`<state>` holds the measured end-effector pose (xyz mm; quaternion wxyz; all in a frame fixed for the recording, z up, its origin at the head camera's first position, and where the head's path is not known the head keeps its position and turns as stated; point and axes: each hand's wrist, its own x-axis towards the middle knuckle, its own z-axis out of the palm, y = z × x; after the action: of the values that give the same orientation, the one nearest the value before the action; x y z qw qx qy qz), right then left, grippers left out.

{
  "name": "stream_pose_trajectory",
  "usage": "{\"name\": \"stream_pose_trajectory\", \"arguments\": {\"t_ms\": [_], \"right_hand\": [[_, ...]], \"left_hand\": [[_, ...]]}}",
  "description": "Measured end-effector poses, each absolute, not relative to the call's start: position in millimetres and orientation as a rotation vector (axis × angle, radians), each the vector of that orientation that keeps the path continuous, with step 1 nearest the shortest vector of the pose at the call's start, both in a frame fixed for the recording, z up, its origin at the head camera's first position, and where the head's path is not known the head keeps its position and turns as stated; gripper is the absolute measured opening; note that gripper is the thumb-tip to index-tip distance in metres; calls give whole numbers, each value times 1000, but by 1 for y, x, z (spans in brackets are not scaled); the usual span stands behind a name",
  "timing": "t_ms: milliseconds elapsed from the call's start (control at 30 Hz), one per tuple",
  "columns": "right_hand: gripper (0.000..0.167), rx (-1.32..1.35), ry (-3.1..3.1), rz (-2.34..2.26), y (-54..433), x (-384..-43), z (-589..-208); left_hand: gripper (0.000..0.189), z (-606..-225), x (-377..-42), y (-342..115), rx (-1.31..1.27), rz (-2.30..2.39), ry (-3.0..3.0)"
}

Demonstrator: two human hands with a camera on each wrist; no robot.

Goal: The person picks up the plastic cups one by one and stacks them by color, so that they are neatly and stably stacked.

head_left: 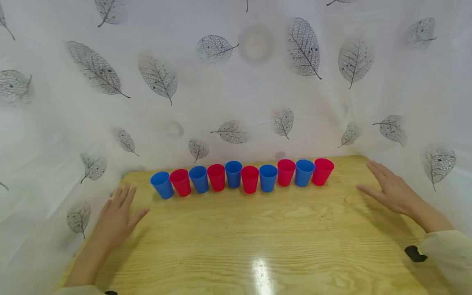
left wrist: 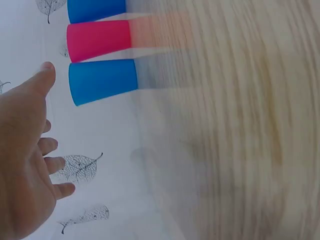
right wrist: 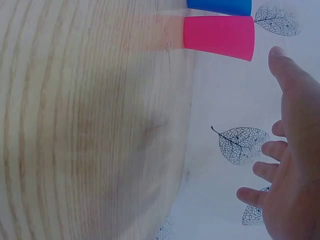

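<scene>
Blue and red plastic cups, mouths up, form a row along the table's far side, the colours alternating. At the row's left end stands a blue cup (head_left: 162, 185), also seen in the left wrist view as the lowest blue cup (left wrist: 102, 80). A red cup (head_left: 323, 172) ends the row on the right; the right wrist view shows this red cup (right wrist: 219, 36) too. My left hand (head_left: 116, 219) hovers left of the row, fingers extended and thumb apart. Over the table's right side my right hand (head_left: 396, 190) is held likewise. Neither hand touches a cup.
The wooden table (head_left: 236, 229) has a light reflection near its front. A white curtain (head_left: 236, 90) printed with grey leaves hangs behind the cups and along both sides. A small black object (head_left: 416, 254) shows by the right sleeve (head_left: 448, 254).
</scene>
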<state>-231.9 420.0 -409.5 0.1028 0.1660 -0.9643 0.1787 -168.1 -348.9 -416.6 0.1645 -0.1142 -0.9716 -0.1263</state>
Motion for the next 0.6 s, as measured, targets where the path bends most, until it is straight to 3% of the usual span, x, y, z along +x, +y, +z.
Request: {"name": "stream_pose_trajectory", "arguments": {"t_ms": [600], "right_hand": [[80,513,-2855,704,387,-240,-399]], "left_hand": [[66,-403,-184,-284,-465,-490,-2675]]}}
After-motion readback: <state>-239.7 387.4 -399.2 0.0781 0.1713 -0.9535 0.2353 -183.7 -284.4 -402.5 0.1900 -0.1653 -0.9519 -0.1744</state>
